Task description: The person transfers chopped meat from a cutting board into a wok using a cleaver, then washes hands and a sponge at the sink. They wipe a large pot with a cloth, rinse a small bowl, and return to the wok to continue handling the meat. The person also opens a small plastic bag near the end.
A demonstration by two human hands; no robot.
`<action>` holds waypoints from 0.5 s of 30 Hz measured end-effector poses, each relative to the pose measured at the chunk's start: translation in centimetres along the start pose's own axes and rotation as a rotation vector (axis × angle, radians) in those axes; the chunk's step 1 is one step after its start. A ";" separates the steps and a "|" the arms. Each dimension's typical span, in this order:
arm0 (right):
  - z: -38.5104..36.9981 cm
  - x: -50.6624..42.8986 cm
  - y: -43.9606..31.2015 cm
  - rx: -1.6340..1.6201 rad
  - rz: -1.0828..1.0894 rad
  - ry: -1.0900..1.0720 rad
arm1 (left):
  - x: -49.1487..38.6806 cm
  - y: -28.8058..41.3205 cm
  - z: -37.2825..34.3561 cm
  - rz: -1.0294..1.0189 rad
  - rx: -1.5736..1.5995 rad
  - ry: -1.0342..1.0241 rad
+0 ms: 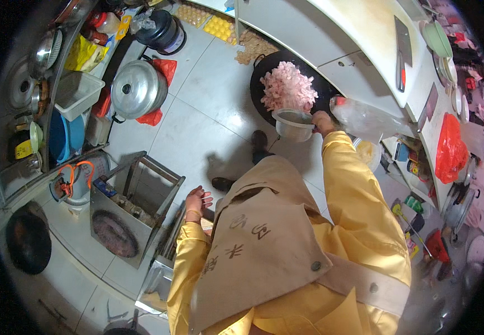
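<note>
My right hand (325,123) grips a small grey, basin-like container (294,127) by its side. Its rim overlaps the near edge of a black wok (263,100) in my view; whether they touch I cannot tell. Chopped pale-pink raw meat (288,83) lies heaped in the wok, which rests on the floor. What the container holds, if anything, is not clear. Beside my apron (263,238), my left hand (198,202) hangs with fingers apart and holds nothing. A metal frame stand (137,201) is to its left.
A lidded aluminium pot (135,90) stands on the tiled floor at left, near shelves with a white plastic basket (78,96). At right is a counter with a cleaver (402,50) and a red plastic bag (451,148). A clear plastic bag (363,115) hangs beside my right hand.
</note>
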State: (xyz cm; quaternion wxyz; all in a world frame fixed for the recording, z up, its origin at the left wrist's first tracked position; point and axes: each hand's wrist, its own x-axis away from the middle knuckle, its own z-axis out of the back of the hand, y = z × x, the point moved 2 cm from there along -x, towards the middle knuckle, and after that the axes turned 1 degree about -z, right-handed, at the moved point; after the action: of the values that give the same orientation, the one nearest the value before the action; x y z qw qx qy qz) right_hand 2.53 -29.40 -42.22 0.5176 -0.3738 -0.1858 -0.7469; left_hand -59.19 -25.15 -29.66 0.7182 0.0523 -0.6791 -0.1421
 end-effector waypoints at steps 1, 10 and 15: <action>0.1 -0.6 0.4 -0.208 -0.262 -0.171 | 0.1 0.0 -0.5 -0.010 0.003 -0.007; -2.0 4.9 -1.6 -0.572 -0.568 0.475 | 0.8 1.9 -6.0 -0.114 -0.160 -0.126; -3.8 8.0 -2.7 -0.618 -0.608 0.373 | -1.4 2.0 -2.8 -0.103 -0.167 -0.136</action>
State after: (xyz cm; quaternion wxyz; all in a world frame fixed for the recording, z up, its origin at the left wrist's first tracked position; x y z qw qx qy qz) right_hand -2.81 -35.92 -38.38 0.1644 -0.2984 0.0406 -0.9393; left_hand -56.15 -23.15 -30.63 0.6642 0.0173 -0.7084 -0.2381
